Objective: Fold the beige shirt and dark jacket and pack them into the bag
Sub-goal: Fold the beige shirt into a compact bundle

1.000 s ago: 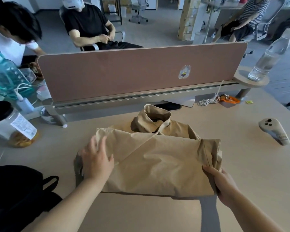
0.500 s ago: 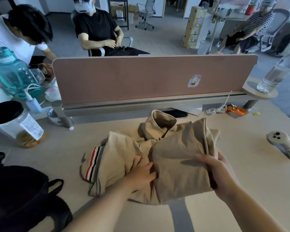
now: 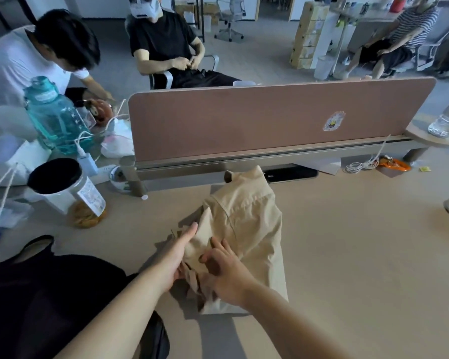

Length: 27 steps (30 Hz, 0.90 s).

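Shirt [image 3: 246,229] sits mid-table [image 3: 360,268] as a narrow folded bundle, collar end toward the divider [image 3: 244,125], near end at our hands. The near-left corner is bunched and crumpled, not flat, and we judge that the weak spot. Right hand [image 3: 223,275] reaches across onto that corner with its fingers curled into the loose cloth. Left hand [image 3: 176,257] is at the left edge, thumb lying along the top; its other fingers are mostly hidden under the fabric, so we read it as pinching the edge, not certain. Both grips are on one corner and the far collar half is unsupported, so if we lift from here the bundle will likely sag and the fold will open. Black bag [image 3: 49,294] lies just left of us, apart from the bundle, and we can't see its opening. If one hand has to let go to open it, the other carries a loose fold alone. We can't pick out the dark jacket separately from the bag's dark mass. Jar [image 3: 62,187] stands beyond the bag, so a wide sweep left could clip it.
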### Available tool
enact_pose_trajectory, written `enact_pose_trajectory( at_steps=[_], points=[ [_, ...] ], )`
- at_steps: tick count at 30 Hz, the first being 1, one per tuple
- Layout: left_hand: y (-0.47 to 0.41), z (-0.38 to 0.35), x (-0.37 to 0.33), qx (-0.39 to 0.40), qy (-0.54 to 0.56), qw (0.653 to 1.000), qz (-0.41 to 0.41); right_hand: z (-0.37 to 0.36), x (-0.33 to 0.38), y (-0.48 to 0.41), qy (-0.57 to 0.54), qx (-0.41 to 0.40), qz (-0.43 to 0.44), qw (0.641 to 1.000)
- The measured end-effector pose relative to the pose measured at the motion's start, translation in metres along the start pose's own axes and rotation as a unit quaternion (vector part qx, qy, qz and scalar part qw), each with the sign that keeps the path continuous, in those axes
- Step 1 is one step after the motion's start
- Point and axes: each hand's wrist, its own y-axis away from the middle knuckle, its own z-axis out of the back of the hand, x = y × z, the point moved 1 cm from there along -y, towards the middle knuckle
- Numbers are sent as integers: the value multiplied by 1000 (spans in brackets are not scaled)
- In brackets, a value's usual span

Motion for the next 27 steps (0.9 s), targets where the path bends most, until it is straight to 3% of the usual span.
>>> enact_pose_trajectory(
  at_steps=[3, 6, 7, 10, 11, 13, 15, 16, 18, 20, 22, 24, 27],
  points=[
    [13, -8, -5, -31, -80, 996, -35, 12, -2, 8, -87, -99, -11, 991],
    [12, -8, -7, -15, -53, 997, -61, 32, -18, 13, 89, -319, 7, 943],
    [14, -7, -10, -32, -51, 994, -92, 36, -23, 13, 137, -319, -16, 938],
    [19, -13, -13, -136, -132, 958, -216, 37, -38, 6, 178, -165, -110, 964],
    [24, -15, -17, -184, -180, 925, -281, 34, -42, 1, 189, -127, -125, 966],
    [31, -20, -22, -226, -247, 812, -478, 32, -46, -9, 216, -94, -142, 962],
    [25, -30, -20, -167, -340, 700, -605, 34, -48, -17, 227, -73, -158, 958],
    [19, -34, -16, -131, -398, 661, -622, 37, -50, -20, 226, -62, -163, 958],
    [3, -37, -3, -87, -534, 649, -535, 42, -53, -22, 207, -49, -168, 963],
    [-21, -25, 9, -52, -630, 674, -383, 44, -62, -24, 192, -47, -160, 967],
    [-38, -15, 14, -12, -651, 699, -296, 45, -69, -24, 167, -68, -130, 975],
    [-46, -13, 12, 7, -662, 695, -279, 55, -70, -21, 63, -171, -100, 978],
    [-49, -14, 9, 27, -674, 687, -271, 88, -67, -29, -35, -364, -111, 924]
  ],
)
